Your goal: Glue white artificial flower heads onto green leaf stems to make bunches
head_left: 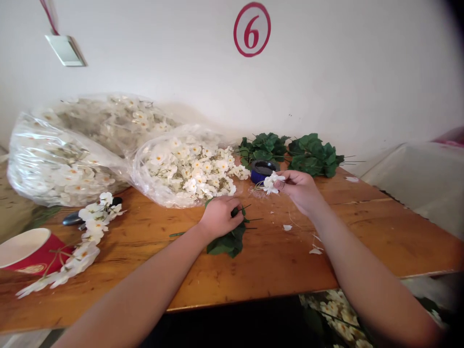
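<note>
My right hand (pixel 299 191) pinches a small white artificial flower sprig (pixel 271 183) by its edge, just in front of a dark-blue round container (pixel 261 170). At the middle of the wooden table, my left hand (pixel 223 216) is closed on a bunch of green artificial leaves (pixel 228 242). Its thin dark stems poke out to the right, and part of the bunch is hidden under the fingers. Clear plastic bags hold many white flowers (pixel 195 166) with yellow centres, behind and to the left of my left hand.
Two piles of green leaves (pixel 313 152) lie by the wall. A red paper cup (pixel 34 251) rests at the left, with a white flower stem (pixel 81 253) against it and a dark-handled tool (pixel 72 219) behind. Loose petals (pixel 287 227) dot the wooden table (pixel 275 268). More flowers (pixel 339 314) are below its front edge.
</note>
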### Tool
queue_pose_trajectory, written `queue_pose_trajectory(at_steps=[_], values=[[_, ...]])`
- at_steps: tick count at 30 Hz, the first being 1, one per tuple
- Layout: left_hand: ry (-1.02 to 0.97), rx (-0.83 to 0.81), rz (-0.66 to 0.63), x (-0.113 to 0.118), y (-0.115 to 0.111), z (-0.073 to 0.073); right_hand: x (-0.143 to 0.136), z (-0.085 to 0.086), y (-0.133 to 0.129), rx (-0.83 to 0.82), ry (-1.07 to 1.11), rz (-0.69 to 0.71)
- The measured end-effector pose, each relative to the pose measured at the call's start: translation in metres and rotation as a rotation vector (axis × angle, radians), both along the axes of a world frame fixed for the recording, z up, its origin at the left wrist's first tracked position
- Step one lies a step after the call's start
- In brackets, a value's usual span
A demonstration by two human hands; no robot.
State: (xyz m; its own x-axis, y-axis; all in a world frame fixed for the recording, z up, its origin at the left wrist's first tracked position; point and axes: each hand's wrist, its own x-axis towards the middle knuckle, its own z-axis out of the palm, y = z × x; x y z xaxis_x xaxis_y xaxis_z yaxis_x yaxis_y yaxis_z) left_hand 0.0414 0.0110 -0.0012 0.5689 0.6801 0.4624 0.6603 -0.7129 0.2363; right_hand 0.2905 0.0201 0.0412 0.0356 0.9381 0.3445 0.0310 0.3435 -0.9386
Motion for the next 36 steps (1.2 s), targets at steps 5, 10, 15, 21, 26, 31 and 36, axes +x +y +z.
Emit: queue_pose_trajectory(at_steps=[5, 10, 15, 21, 26, 31, 36], values=[[-0.047, -0.018, -0.031, 0.001, 0.002, -0.001, -0.001, -0.008, 0.0, -0.089, -0.159, 0.062], [-0.052, -0.017, -0.051, 0.001, 0.001, 0.001, -0.001, -0.01, 0.0, -0.131, -0.303, 0.051], [-0.061, -0.005, -0.066, 0.0, 0.0, 0.001, 0.002, -0.013, 0.003, -0.145, -0.39, 0.043], [-0.057, -0.014, -0.064, 0.0, 0.0, 0.002, 0.006, -0.013, 0.004, -0.142, -0.385, 0.048], [-0.069, -0.019, -0.063, 0.001, 0.0, 0.002, 0.008, -0.013, 0.005, -0.147, -0.362, 0.046], [-0.073, -0.024, -0.051, 0.001, 0.0, 0.001, 0.005, -0.013, 0.003, -0.153, -0.373, 0.037], [-0.077, -0.033, -0.043, 0.002, 0.0, 0.001, -0.001, -0.013, 0.0, -0.166, -0.34, 0.046]])
